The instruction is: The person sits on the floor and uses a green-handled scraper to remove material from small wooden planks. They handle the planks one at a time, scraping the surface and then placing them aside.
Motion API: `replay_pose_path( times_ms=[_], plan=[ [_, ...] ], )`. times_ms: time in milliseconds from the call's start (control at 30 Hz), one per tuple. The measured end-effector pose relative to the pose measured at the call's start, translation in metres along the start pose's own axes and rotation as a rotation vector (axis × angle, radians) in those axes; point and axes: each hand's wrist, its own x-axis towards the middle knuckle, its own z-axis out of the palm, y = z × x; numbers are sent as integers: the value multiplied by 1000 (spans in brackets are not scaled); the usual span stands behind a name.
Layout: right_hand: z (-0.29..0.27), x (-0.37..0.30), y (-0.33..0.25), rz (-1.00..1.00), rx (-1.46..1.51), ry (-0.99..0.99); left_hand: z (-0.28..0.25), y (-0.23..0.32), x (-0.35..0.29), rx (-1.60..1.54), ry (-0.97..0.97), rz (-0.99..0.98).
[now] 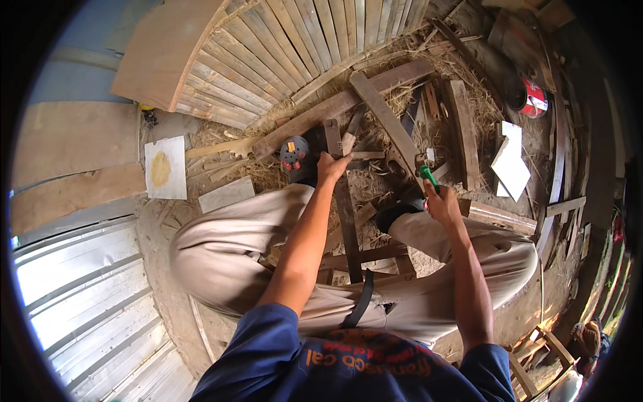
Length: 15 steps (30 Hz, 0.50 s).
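Ahead of me, my left hand [331,167] is closed around a dark narrow wooden board [347,228] that runs back between my legs. A short piece of wood with a pale end [349,142] lies just beyond its fingers. My right hand [442,205] grips a green-handled tool [429,175]; its head is too small to make out. That tool is close to the near end of a long brown plank [387,117], which slants over a thick beam [341,107]. A dark clog with orange-red studs [295,157] is on my left foot.
A slatted wooden panel [281,53] stands at the far side. White sheets [510,167] and a red can [534,99] lie to the right, a stained white board [165,167] to the left. Straw and scrap wood [465,134] litter the ground. Corrugated metal [87,281] borders the left.
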Motion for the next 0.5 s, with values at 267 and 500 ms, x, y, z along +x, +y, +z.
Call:
replay_pose_path(
  times_ms=[267,500],
  plan=[
    [0,1,-6,-30,-2,1,1,45,52,-48,32,151],
    [6,9,8,-89,-17,45,8,48,23,-30,105,227]
  ],
)
